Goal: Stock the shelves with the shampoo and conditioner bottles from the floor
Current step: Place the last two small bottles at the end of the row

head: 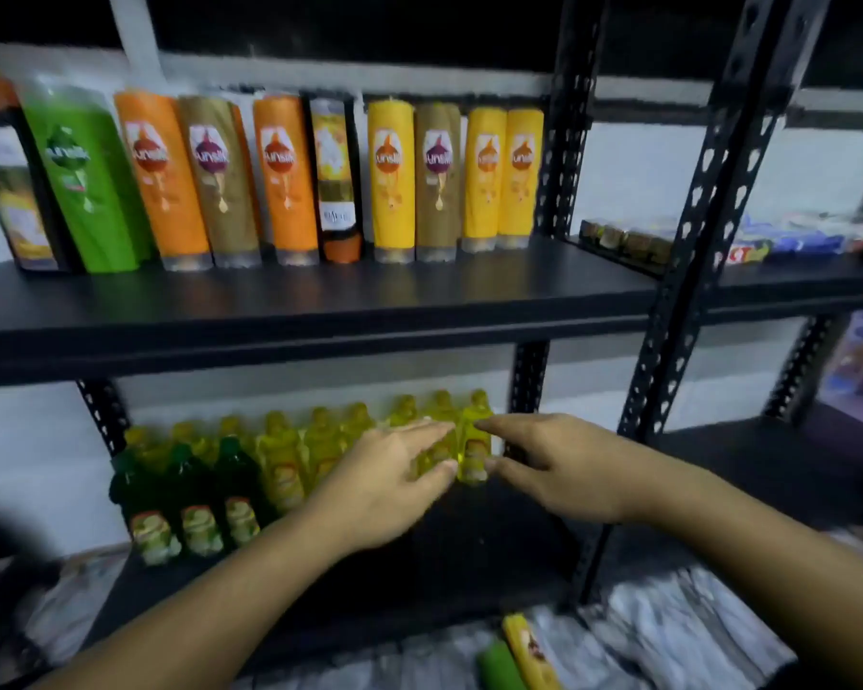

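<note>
On the lower shelf (469, 550) stands a row of small yellow bottles (280, 465), with three small green bottles (195, 495) in front at the left. My right hand (554, 465) pinches the rightmost yellow bottle (474, 448) between forefinger and thumb. My left hand (389, 483) wraps its fingers and thumb around the neighbouring yellow bottle (437, 453). Two bottles lie below on crinkled plastic: a yellow one (526, 649) and a green one (499, 667).
The upper shelf (320, 301) carries a row of tall Sunsilk bottles (394, 176) in green, orange, brown and yellow. A black perforated upright (688, 271) divides off a right-hand rack holding small boxes (624, 241) and packets (808, 236). A white wall is behind.
</note>
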`<action>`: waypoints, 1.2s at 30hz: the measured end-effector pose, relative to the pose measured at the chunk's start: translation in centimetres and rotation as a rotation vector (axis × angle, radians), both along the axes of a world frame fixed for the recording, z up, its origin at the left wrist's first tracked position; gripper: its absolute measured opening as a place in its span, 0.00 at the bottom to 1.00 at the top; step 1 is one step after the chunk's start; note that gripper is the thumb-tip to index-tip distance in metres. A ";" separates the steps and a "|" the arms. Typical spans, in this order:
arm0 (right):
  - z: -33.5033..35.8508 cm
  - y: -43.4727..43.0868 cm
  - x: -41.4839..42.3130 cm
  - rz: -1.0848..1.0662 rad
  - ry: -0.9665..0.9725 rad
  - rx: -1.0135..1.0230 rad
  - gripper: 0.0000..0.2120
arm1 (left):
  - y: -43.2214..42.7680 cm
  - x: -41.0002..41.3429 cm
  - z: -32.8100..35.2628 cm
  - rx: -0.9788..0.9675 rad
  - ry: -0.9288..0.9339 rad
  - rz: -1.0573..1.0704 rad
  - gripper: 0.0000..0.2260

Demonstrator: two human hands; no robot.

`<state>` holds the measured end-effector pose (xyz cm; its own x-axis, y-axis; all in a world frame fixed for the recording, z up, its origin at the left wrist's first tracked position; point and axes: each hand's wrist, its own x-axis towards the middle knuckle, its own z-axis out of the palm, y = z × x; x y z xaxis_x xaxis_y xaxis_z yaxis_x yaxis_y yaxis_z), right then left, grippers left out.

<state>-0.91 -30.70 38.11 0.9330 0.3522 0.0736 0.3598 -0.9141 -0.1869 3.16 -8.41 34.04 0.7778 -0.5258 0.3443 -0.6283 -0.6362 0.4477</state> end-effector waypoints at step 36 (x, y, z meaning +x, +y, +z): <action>-50.1 -6.7 3.4 -0.792 0.848 0.385 0.17 | -9.7 0.9 -47.2 0.015 1.210 0.468 0.25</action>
<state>2.53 -37.43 -11.99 0.6830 -0.2456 -0.6879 -0.6385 -0.6582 -0.3989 4.05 -18.13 -13.14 0.6990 -0.1190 -0.7051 0.4492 -0.6942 0.5625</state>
